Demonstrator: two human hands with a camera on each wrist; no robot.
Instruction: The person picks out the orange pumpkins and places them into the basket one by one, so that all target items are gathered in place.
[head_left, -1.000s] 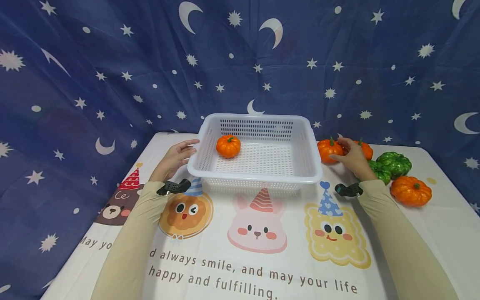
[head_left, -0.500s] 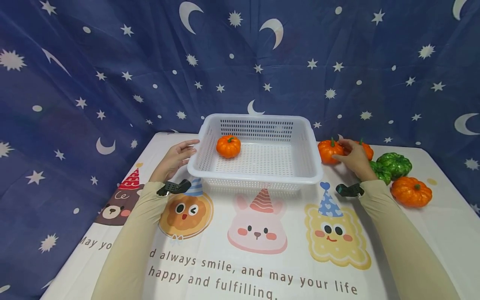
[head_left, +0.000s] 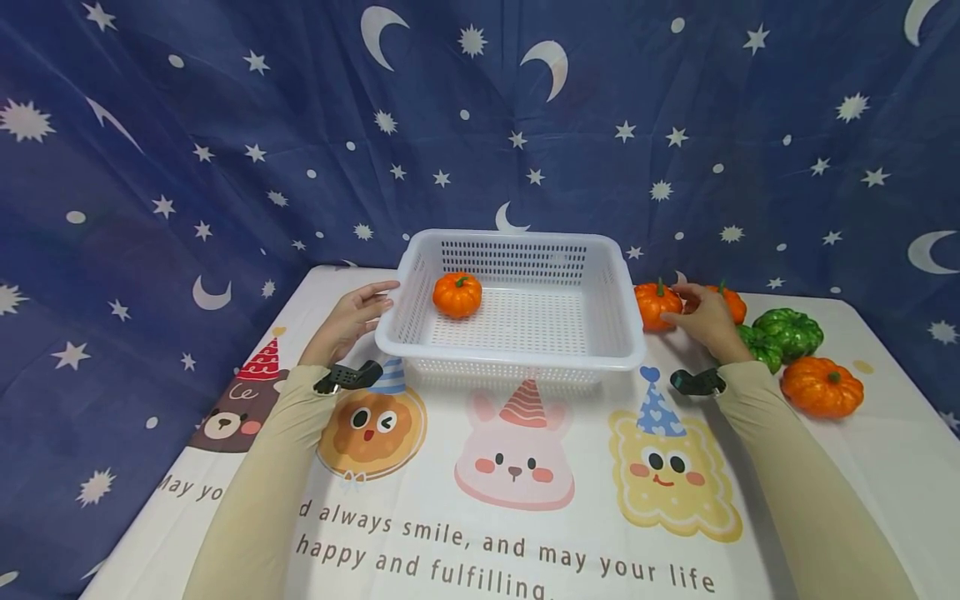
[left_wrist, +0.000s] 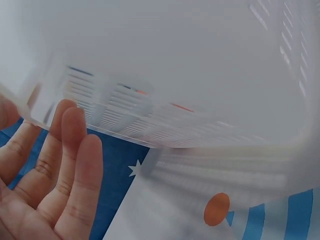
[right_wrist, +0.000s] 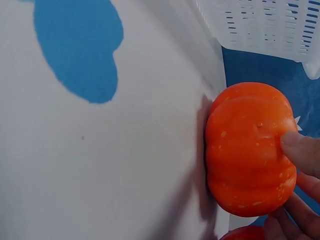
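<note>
A white plastic basket (head_left: 510, 360) stands at the table's back with one small orange pumpkin (head_left: 457, 296) inside, toward its left. My left hand (head_left: 347, 323) is at the basket's left side, its fingers extended and their tips at the rim. In the left wrist view these fingers (left_wrist: 86, 185) lie loosely beside the basket wall. Right of the basket sits another orange pumpkin (head_left: 655, 307). My right hand (head_left: 708, 321) holds that pumpkin from its right side, thumb on the front and fingers behind; the right wrist view shows the thumb (right_wrist: 302, 150) against its skin.
Behind my right hand is a further orange pumpkin (head_left: 733, 306), partly hidden. Two green pumpkins (head_left: 787, 331) and an orange one (head_left: 822, 387) lie at the right. A dark blue curtain (head_left: 480, 125) hangs behind the white printed tablecloth (head_left: 420, 533).
The pumpkin at my right hand has shifted slightly left and toward me, turning a little. My left hand and the basket have stayed in place.
</note>
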